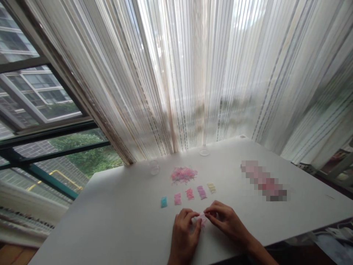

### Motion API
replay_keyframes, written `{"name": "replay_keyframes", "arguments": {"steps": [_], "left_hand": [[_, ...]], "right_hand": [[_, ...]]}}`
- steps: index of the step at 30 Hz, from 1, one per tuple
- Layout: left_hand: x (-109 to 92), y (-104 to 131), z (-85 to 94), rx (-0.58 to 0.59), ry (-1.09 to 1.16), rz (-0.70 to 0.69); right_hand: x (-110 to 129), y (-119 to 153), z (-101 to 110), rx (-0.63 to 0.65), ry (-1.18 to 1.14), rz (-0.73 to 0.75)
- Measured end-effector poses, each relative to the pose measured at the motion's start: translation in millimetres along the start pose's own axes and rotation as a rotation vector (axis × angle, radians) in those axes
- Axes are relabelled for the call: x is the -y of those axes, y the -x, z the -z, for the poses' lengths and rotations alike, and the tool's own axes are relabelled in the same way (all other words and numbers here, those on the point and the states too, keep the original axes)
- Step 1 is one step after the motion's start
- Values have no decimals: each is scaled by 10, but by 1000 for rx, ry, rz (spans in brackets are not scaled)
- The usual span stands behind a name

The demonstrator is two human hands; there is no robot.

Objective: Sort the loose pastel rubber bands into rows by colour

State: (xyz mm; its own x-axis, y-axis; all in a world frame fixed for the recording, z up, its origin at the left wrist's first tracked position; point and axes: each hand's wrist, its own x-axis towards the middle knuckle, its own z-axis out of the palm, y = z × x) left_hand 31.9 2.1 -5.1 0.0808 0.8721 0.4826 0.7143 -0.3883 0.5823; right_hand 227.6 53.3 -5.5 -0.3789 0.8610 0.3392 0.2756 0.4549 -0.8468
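My left hand [184,230] and my right hand [224,219] meet over a small clump of pink bits [202,219] on the white table [116,217], fingertips pinching at it. Just beyond lies a row of small sorted piles: blue [164,201], pink [177,198], deeper pink [189,193], purple [201,192] and pale yellow [211,188]. Farther back sits a loose mixed heap of pink and pastel pieces [183,174].
Two clear glass items [154,167] [204,150] stand near the table's far edge by the sheer striped curtain [179,73]. A blurred pink patch [263,180] lies at the right. An open window [41,110] is at left.
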Motion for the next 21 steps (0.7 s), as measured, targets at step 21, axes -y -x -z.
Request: {"name": "replay_keyframes", "arguments": {"steps": [21], "left_hand": [[-4, 7, 29, -13, -4, 44]], "right_hand": [[25, -16, -10, 8, 59, 21]]}}
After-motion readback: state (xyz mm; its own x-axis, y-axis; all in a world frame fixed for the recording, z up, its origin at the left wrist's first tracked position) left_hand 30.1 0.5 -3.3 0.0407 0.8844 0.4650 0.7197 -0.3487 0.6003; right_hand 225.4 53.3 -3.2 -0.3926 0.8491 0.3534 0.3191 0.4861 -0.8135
